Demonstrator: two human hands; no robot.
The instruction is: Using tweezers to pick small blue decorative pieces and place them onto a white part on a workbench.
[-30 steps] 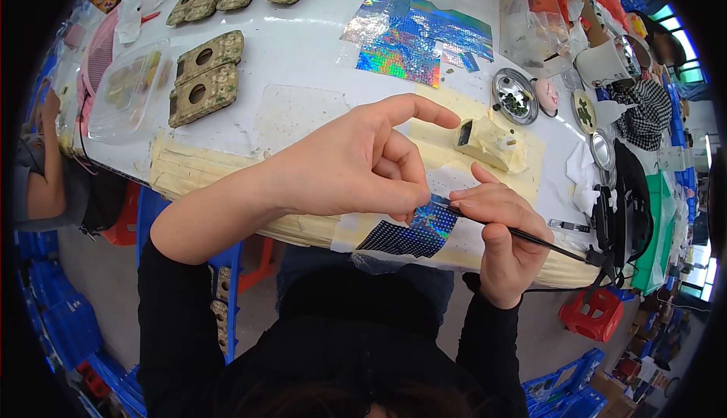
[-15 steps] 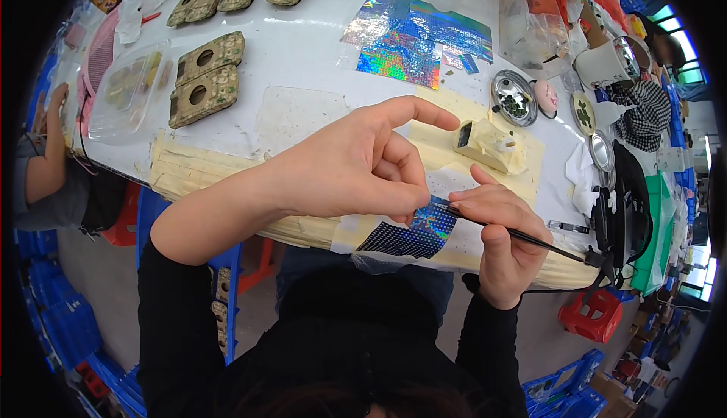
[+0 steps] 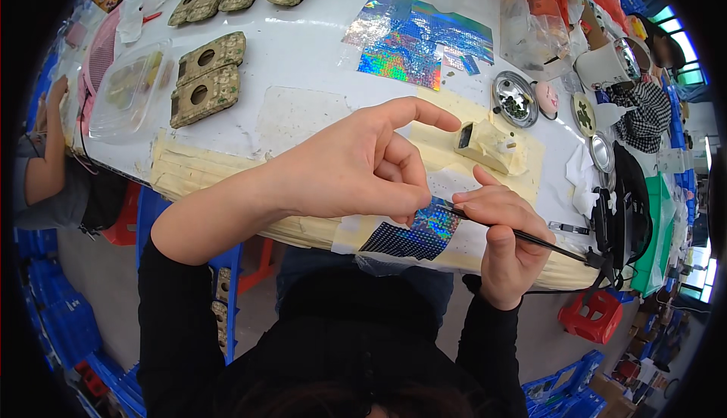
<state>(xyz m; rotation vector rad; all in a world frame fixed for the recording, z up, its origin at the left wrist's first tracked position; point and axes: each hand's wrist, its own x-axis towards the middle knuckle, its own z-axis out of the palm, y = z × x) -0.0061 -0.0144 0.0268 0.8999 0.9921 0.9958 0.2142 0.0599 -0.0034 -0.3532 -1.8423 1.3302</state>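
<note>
A shiny holographic sheet [image 3: 424, 237] with rows of small dark shapes lies on the taped near edge of the table. Above its far left part, my left hand [image 3: 356, 162] pinches thumb and finger together, index finger raised and curved; whatever is in the pinch is too small to see. My right hand [image 3: 503, 232] grips a slim black tool [image 3: 534, 240] whose fine tip points left over the sheet, close to my left fingertips. Just beyond my hands, a cream-coloured block [image 3: 488, 149] with a dark opening and a small peg stands on yellow tape.
Camouflage-patterned hull-shaped parts [image 3: 204, 88] with round holes sit at the far left. Larger holographic sheets [image 3: 420, 35] lie at the back. A round metal dish [image 3: 515, 100] holds small dark pieces. A black bag-like item [image 3: 632, 206] is at right. Another person's arm [image 3: 51, 141] shows at left.
The tool tip and the sheet have shifted very slightly to the right. My left hand keeps its pinch in place.
</note>
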